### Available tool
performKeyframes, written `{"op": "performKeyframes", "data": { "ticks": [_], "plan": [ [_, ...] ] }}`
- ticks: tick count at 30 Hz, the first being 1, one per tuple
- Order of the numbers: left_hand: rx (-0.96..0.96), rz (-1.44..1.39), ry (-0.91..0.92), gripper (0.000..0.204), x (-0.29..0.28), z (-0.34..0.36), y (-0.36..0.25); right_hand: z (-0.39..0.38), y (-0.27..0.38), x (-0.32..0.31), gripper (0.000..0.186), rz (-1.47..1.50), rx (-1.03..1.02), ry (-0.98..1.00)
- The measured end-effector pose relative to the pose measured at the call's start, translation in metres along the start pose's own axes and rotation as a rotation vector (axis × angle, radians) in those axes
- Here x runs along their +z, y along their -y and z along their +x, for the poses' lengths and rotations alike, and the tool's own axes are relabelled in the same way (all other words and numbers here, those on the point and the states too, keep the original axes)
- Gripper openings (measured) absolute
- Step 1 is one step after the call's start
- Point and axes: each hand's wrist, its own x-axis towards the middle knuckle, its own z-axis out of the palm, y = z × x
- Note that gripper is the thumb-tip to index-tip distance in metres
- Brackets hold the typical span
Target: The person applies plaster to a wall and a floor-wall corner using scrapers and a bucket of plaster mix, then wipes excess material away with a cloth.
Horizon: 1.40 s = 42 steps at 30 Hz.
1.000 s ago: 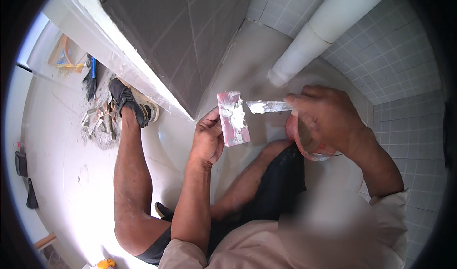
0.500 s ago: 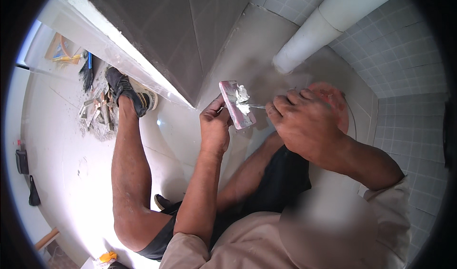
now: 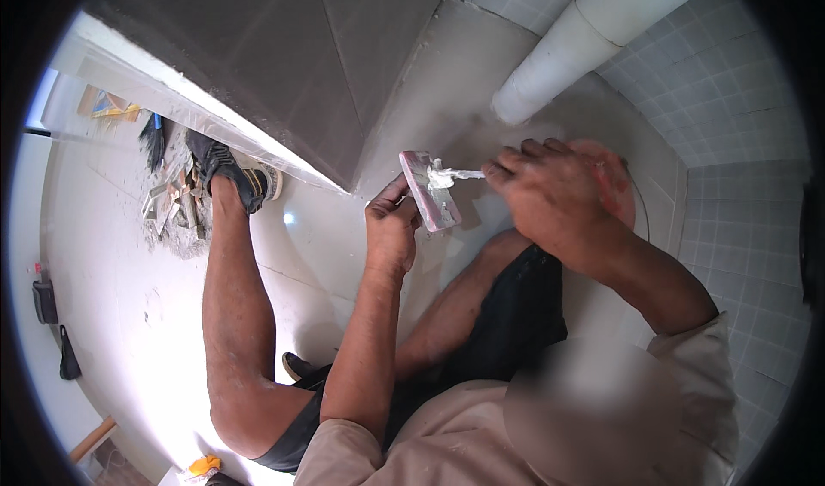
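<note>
no legible text, labels, numbers or signs

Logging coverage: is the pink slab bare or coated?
Partly coated: white paste lies on the pink slab in the left hand, with pink showing.

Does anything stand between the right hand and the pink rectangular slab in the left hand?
No visible obstacle: only white paste and the thin pale blade in the right hand span the gap to the pink rectangular slab. The round red bucket lies outside it.
</note>
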Motion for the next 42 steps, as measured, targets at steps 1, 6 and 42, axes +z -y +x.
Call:
{"op": "performKeyframes", "data": {
  "ticks": [1,6,42],
  "plan": [
    [-0.009,0.033,-0.011,0.044,-0.003,0.000,0.001,0.000,0.004,0.004,0.013,-0.010,-0.052,-0.012],
    [-0.037,0.130,-0.079,0.041,-0.009,0.004,0.012,-0.003,0.007,0.008,0.015,0.029,-0.166,0.110],
    [-0.551,-0.268,0.427,0.049,-0.128,0.025,0.068,0.298,-0.138,0.280,0.029,0.385,0.740,-0.347]
  ]
}}
